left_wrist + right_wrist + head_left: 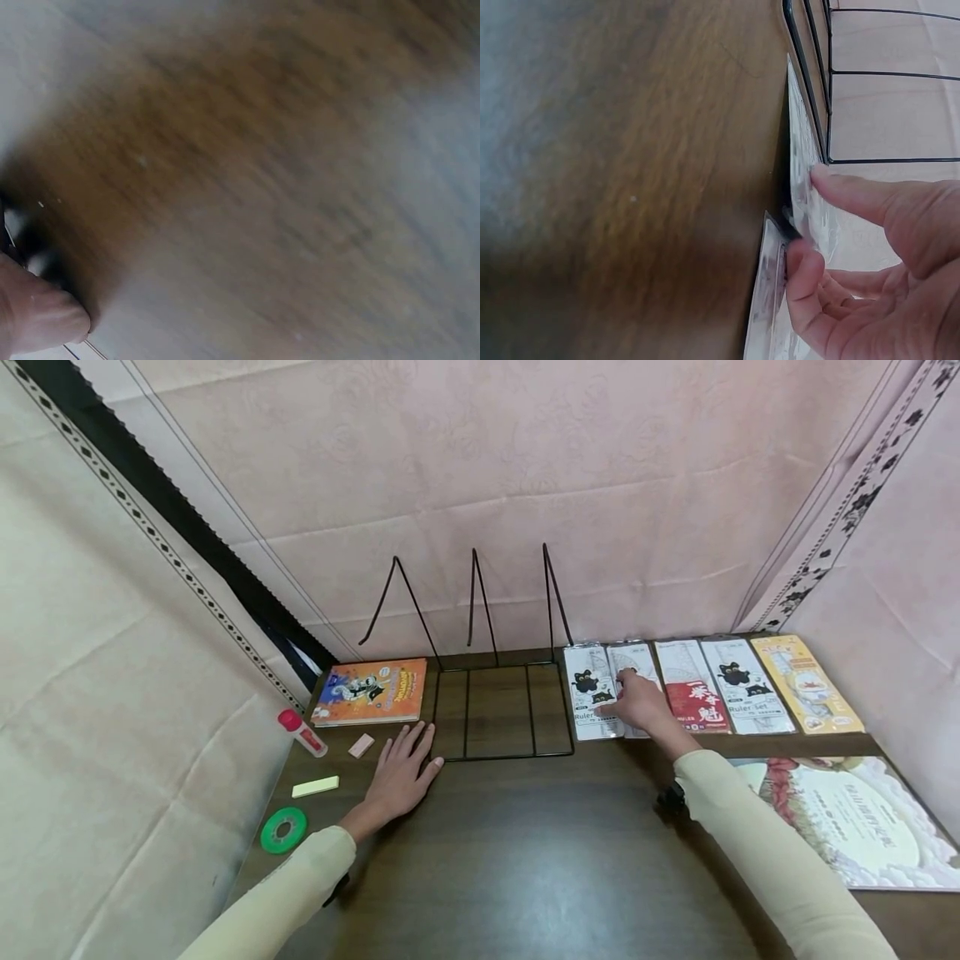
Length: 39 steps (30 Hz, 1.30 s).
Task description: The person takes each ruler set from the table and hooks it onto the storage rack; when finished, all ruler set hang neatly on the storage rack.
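Observation:
My left hand (pixel 401 774) rests palm down on the table, fingers spread, beside the left edge of a black wire rack (pixel 467 714). In the left wrist view only a fingertip (pixel 52 319) shows over blurred wood. On the rack's other side, my right hand (pixel 647 706) pinches the edge of the leftmost ruler set packet (pixel 583 660), with the thumb on its face. That packet (pixel 801 142) stands slightly tilted off the table in the right wrist view. A neighbouring packet (pixel 630 656) lies partly hidden under the hand.
Farther right lie a red-and-white packet (pixel 697 702), another ruler set (pixel 738 681) and a yellow booklet (pixel 806 685). A floral printed board (pixel 855 818) is in front. Leftward are an orange book (pixel 375 689), glue stick (pixel 302 732), pink eraser (pixel 361 746), yellow strip (pixel 315 787) and green tape roll (pixel 270 835).

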Tool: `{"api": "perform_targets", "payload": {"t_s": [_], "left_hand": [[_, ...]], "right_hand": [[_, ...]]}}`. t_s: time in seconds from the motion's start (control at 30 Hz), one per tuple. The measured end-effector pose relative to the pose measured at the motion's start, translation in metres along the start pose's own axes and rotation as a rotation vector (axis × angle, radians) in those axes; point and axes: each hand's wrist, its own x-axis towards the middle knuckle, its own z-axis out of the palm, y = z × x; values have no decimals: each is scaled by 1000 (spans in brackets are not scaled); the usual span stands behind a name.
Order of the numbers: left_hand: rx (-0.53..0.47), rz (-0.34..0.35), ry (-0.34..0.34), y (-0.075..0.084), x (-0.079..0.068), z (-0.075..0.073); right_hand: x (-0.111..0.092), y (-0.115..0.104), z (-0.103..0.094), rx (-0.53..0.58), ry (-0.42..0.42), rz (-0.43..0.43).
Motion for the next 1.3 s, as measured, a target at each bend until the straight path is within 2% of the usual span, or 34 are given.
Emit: {"api": "perform_targets", "payload": {"t_s": [0.33, 0.7, 0.97, 1.3], "left_hand": [[14, -2, 3, 3, -1, 1], [-2, 1, 8, 10, -5, -5], [8, -13, -6, 2, -3, -2], [18, -18, -36, -1, 0, 1]], "right_hand": [[-3, 1, -3, 45, -13, 37], [-7, 1, -6, 83, -49, 31], [-6, 5, -8, 184, -71, 11], [-5, 5, -10, 211, -53, -14]]}}
